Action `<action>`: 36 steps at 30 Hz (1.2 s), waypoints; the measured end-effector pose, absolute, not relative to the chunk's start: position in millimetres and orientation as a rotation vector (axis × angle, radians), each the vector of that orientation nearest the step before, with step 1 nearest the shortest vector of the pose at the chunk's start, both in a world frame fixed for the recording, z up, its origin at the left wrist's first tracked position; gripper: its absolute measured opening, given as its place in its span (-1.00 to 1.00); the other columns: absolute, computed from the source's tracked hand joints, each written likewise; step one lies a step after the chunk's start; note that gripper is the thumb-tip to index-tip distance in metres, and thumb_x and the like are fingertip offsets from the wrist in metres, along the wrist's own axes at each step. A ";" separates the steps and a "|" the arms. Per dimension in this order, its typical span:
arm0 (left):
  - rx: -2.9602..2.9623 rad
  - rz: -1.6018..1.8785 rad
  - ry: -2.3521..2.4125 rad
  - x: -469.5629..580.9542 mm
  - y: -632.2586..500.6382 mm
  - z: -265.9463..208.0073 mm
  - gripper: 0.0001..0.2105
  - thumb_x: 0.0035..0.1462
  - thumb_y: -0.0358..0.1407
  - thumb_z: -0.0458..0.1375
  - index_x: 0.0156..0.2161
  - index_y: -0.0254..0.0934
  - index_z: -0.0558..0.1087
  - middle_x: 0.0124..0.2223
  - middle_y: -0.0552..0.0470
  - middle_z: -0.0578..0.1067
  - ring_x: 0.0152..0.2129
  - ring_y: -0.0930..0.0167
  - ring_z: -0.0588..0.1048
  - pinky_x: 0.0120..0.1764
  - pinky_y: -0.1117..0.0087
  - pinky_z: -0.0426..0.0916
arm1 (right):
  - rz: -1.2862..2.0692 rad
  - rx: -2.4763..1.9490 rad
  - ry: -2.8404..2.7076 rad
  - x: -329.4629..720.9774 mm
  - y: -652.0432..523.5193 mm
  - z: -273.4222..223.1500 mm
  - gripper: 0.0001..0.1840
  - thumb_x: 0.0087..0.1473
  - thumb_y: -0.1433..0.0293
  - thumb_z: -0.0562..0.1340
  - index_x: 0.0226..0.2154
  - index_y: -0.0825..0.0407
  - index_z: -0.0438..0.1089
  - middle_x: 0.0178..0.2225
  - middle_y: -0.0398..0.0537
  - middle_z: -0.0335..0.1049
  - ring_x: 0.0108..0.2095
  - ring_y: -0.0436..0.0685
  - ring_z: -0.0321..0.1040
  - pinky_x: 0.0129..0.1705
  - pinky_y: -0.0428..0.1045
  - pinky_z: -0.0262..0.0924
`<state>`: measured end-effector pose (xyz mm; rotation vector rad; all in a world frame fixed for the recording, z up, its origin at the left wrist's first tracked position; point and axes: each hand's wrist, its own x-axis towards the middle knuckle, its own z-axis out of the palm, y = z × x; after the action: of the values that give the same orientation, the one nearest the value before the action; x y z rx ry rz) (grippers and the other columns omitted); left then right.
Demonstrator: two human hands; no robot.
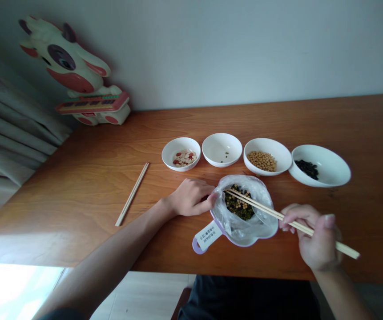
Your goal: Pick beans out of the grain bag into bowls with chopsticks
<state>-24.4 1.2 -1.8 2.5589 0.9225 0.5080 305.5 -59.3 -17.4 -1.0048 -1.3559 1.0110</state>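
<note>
My right hand [314, 235] grips a pair of wooden chopsticks [271, 212], whose tips reach into the mixed beans [239, 203]. These dark green and tan beans lie in a purple-rimmed dish with a handle [246, 242], lined with a clear plastic bag [264, 195]. My left hand [194, 198] is closed at the dish's left edge, thumb and fingers on the rim and plastic. Whether a bean is between the chopstick tips is too small to tell. A printed white label [208, 235] sits on the dish's handle.
Behind the dish stand white bowls in a row: one with red and pale pieces [165, 153], one with a few green beans [221, 144], one with tan beans [284, 161], one with black pieces [334, 171]. Spare chopsticks [133, 194] lie left; a toy cow keyboard [94, 106] stands behind.
</note>
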 end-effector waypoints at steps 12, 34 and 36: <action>2.555 0.500 0.926 -24.7 1.0 -1.8 -0.56 0.52 -0.14 -0.16 -0.40 -0.25 0.31 -0.43 -0.01 0.48 -0.50 0.41 0.40 -0.36 0.34 0.20 | 0.997 -1.074 -1.184 310.5 -59.1 -18.5 -0.26 0.41 -0.04 -0.07 -0.50 -0.07 0.60 -0.55 0.02 0.46 -0.51 0.14 0.37 -0.52 0.04 0.17; 2.560 0.506 0.931 -24.9 0.7 -3.0 -0.56 0.52 -0.14 -0.15 -0.40 -0.25 0.32 -0.44 -0.01 0.47 -0.50 0.40 0.41 -0.36 0.33 0.22 | 0.919 -1.038 -1.315 315.7 -60.5 -25.6 -0.16 0.31 -0.23 -0.15 -0.48 -0.10 0.58 -0.51 0.03 0.36 -0.40 0.23 0.30 -0.37 0.12 0.19; 2.560 0.506 0.925 -24.9 0.8 -2.8 -0.56 0.52 -0.14 -0.15 -0.40 -0.25 0.33 -0.44 -0.01 0.47 -0.50 0.40 0.42 -0.36 0.33 0.22 | 0.897 -1.041 -1.324 316.2 -61.0 -25.6 -0.16 0.32 -0.21 -0.16 -0.50 -0.11 0.59 -0.51 0.04 0.35 -0.38 0.25 0.30 -0.35 0.14 0.19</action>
<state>-24.9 0.8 -2.8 2.5604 0.9248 0.5062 316.2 -61.0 -25.6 -1.0414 -1.3244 0.8973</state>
